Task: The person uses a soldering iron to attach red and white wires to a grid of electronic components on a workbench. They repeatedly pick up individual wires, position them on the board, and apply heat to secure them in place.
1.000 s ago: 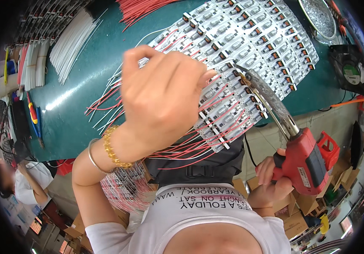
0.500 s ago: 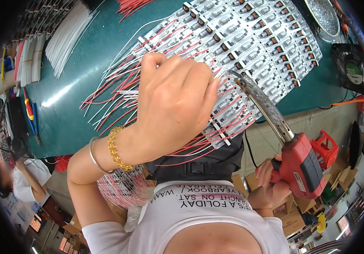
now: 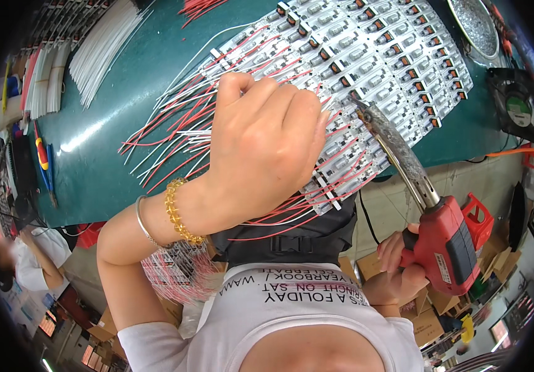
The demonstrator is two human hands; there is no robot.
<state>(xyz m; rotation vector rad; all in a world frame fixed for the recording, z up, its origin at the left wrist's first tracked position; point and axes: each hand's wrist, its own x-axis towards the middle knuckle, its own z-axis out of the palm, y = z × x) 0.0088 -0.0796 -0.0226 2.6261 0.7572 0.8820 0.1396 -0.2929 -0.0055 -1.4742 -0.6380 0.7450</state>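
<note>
My left hand [image 3: 267, 139] is closed above the near left part of a large sheet of small white circuit boards [image 3: 378, 93]. What its fingers pinch is hidden beneath the hand. Red and white wires [image 3: 183, 124] fan out to the left from the boards, several passing under that hand. My right hand [image 3: 400, 266] grips a red and black soldering gun [image 3: 444, 248] by its handle. Its long metal barrel points up and left, and the dark tip hovers over or touches the boards just right of my left fingers; I cannot tell which.
Loose white wires [image 3: 102, 56] and red wires [image 3: 200, 8] lie on the green table [image 3: 93, 180]. A red-and-yellow-handled tool [image 3: 42, 155] rests at the left. On the right are a metal dish [image 3: 475, 28] and a black fan [image 3: 518, 105]. Another person [image 3: 43, 251] sits at the lower left.
My left hand has shifted slightly to the right. The soldering gun's tip has also moved a little right, and my right hand still grips the handle.
</note>
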